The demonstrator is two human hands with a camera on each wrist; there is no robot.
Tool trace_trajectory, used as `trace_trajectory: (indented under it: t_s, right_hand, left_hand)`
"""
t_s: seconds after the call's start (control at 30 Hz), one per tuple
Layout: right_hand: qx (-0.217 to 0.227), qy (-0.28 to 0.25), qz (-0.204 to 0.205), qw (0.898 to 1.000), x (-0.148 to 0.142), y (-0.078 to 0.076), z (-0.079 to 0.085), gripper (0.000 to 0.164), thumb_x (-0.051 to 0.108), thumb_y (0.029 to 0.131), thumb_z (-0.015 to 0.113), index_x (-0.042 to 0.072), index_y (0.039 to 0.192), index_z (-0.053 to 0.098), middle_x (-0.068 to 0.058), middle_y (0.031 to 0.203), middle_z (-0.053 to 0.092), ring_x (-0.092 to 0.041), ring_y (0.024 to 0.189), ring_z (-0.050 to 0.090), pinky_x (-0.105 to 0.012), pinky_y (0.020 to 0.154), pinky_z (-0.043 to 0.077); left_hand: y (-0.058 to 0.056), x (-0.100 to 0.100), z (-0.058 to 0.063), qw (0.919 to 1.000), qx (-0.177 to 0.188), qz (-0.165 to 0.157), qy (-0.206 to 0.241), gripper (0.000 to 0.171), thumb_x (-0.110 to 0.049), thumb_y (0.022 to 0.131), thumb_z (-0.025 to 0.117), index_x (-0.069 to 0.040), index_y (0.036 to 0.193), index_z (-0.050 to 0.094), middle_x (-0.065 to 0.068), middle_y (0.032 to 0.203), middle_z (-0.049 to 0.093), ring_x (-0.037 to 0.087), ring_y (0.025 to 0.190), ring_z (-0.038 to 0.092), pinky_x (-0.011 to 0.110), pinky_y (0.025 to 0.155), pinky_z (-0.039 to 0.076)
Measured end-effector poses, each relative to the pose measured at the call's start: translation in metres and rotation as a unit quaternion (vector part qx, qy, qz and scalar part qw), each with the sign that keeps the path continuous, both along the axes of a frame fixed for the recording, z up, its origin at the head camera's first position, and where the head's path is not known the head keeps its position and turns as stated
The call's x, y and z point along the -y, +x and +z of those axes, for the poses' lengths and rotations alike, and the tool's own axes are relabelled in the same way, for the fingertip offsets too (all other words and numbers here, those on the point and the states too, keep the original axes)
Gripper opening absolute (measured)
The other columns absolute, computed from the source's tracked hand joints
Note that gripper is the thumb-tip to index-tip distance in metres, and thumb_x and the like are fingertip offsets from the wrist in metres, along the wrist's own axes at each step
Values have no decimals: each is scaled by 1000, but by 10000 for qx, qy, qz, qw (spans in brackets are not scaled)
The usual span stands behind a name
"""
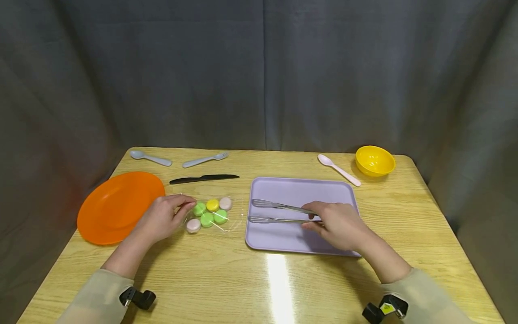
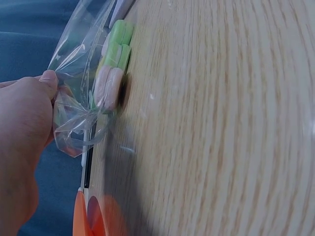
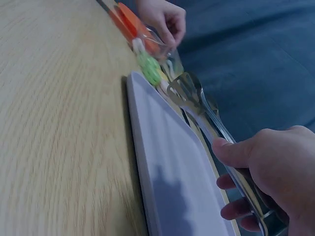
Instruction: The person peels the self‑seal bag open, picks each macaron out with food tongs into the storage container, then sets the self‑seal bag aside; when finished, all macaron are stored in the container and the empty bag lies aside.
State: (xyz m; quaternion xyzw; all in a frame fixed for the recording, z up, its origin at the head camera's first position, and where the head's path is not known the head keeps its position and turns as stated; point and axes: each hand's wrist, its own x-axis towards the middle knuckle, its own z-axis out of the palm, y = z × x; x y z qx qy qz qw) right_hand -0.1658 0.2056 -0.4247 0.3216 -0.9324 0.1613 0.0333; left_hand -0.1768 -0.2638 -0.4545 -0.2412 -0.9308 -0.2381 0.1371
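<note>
Between thumb and fingers, my left hand (image 1: 166,217) pinches the edge of a clear plastic bag (image 2: 74,110). Green, yellow and pale pink macarons (image 1: 207,219) lie in and beneath the film on the table. In the left wrist view a pink macaron (image 2: 108,87) sits nearest that hand, with green ones behind it. Over the lilac tray (image 1: 283,240), my right hand (image 1: 337,223) grips metal tongs (image 1: 289,208), their two arms apart and their slotted ends toward the macarons. The right wrist view shows the tongs held above the tray, the thumb along one arm.
An orange plate (image 1: 117,209) stands at the left. Behind the bag lie a black knife (image 1: 204,178), a grey fork (image 1: 205,159) and a grey spoon (image 1: 150,158). A pink spoon (image 1: 339,170) and a yellow bowl (image 1: 374,161) are at the back right. Dark curtains surround the table.
</note>
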Motion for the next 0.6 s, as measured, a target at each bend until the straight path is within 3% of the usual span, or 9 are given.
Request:
trace_trajectory:
  t_s: [0.3, 0.6]
  right_hand:
    - [-353, 148, 241, 9990, 36, -8, -7, 38, 38, 99, 77, 14, 128, 72, 3, 113, 76, -18, 84, 72, -46, 69, 57]
    - [-325, 232, 447, 9982, 63, -14, -13, 41, 40, 101, 74, 14, 132, 70, 1, 122, 74, -24, 87, 73, -47, 69, 58]
  left_hand:
    - [0, 0, -1, 10000, 5, 31, -40, 12, -15, 102, 74, -8, 110, 80, 3, 105, 78, 20, 88, 73, 43, 77, 60]
    - [0, 1, -2, 10000, -52, -12, 11, 12, -16, 103, 73, -9, 109, 80, 2, 103, 78, 16, 84, 70, 40, 73, 60]
